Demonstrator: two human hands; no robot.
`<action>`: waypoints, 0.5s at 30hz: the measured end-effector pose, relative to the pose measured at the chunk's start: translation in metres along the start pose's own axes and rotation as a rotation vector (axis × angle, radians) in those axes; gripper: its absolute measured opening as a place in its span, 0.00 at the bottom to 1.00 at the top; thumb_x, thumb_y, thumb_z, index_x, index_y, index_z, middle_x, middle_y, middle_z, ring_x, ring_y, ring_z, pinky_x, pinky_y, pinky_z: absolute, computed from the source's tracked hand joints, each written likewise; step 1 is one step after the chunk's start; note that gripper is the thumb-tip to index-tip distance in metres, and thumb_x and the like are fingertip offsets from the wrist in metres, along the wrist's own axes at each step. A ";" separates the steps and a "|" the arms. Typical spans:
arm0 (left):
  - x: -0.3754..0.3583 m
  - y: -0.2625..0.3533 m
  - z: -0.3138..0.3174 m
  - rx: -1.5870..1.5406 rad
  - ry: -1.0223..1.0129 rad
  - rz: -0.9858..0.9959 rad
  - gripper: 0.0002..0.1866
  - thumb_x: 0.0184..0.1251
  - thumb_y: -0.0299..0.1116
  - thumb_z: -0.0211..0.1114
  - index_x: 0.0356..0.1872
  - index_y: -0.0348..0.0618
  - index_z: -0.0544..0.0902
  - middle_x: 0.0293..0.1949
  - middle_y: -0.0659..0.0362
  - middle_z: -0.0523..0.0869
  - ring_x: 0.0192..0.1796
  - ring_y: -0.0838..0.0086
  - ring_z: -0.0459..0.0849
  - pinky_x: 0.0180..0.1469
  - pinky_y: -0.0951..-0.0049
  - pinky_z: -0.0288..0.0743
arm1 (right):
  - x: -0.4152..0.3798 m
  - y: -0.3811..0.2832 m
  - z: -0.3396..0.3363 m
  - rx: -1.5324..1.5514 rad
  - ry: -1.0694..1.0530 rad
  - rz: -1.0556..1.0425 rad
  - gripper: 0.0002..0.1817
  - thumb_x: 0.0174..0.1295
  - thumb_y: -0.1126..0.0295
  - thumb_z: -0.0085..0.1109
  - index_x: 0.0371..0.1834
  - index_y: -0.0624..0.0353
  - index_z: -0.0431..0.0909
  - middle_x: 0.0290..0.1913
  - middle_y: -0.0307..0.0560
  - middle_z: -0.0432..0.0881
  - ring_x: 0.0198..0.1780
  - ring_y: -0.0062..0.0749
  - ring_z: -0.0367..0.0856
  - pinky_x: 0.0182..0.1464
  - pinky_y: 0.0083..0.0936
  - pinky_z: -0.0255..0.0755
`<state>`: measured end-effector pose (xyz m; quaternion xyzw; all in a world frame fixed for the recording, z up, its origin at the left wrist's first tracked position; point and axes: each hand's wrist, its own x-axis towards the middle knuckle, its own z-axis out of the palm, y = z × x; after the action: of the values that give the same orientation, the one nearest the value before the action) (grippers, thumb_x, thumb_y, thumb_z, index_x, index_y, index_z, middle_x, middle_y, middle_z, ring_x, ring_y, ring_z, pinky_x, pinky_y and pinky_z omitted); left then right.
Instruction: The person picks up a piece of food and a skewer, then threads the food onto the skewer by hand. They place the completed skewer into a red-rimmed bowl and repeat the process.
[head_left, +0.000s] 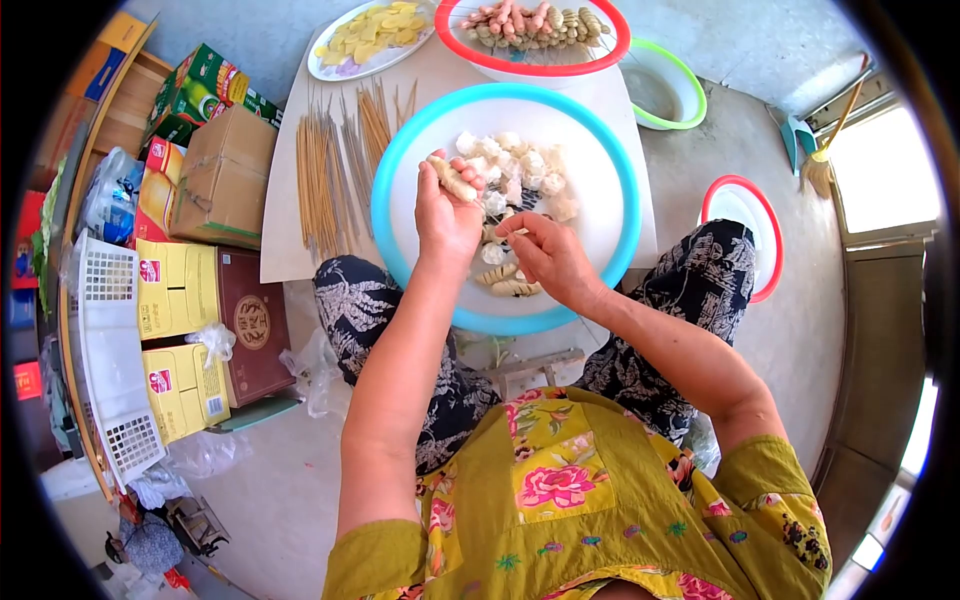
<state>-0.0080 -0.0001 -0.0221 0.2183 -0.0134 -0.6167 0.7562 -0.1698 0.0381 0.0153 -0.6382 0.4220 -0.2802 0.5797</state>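
Observation:
My left hand [447, 222] is closed around a pale, elongated piece of food [454, 180], its fingers curled under it, above the blue-rimmed white basin [387, 170]. My right hand [552, 258] is pinched just below and to the right, in line with that piece. What looks like a thin skewer [487, 209] runs between the two hands, too fine to see clearly. Whitish, crumpled food pieces [525, 165] lie in the basin behind my hands. Several ridged, spiral-looking pieces [508, 282] rest near its front, partly hidden by my right hand.
Bamboo skewers [318, 185] and darker sticks lie on the table [283, 240] left of the basin. Behind stand a plate of yellow slices [372, 38] and a red-rimmed basin [535, 68] with skewered food. Boxes [225, 175] are stacked left; another red-rimmed basin [767, 240] is right.

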 end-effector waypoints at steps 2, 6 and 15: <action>-0.001 -0.001 0.000 0.010 0.009 0.000 0.13 0.77 0.43 0.44 0.46 0.44 0.69 0.33 0.58 0.73 0.33 0.72 0.71 0.39 0.71 0.68 | 0.000 0.001 0.001 -0.002 0.026 -0.018 0.07 0.65 0.72 0.49 0.40 0.63 0.75 0.13 0.36 0.67 0.16 0.16 0.65 0.20 0.21 0.60; -0.002 -0.004 0.001 0.009 -0.014 -0.004 0.13 0.77 0.43 0.44 0.45 0.45 0.69 0.33 0.58 0.74 0.34 0.72 0.71 0.39 0.71 0.68 | 0.001 0.003 0.002 0.002 0.049 -0.038 0.07 0.65 0.72 0.49 0.40 0.63 0.75 0.13 0.36 0.67 0.16 0.16 0.65 0.20 0.21 0.59; -0.005 -0.008 0.002 0.029 -0.039 -0.018 0.12 0.76 0.43 0.45 0.43 0.45 0.70 0.33 0.59 0.74 0.35 0.73 0.72 0.41 0.71 0.69 | 0.008 0.007 0.004 -0.022 0.100 -0.068 0.07 0.63 0.73 0.49 0.37 0.63 0.76 0.11 0.35 0.65 0.15 0.15 0.63 0.19 0.22 0.57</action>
<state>-0.0168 0.0032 -0.0218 0.2175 -0.0349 -0.6274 0.7469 -0.1638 0.0337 0.0071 -0.6437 0.4315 -0.3264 0.5412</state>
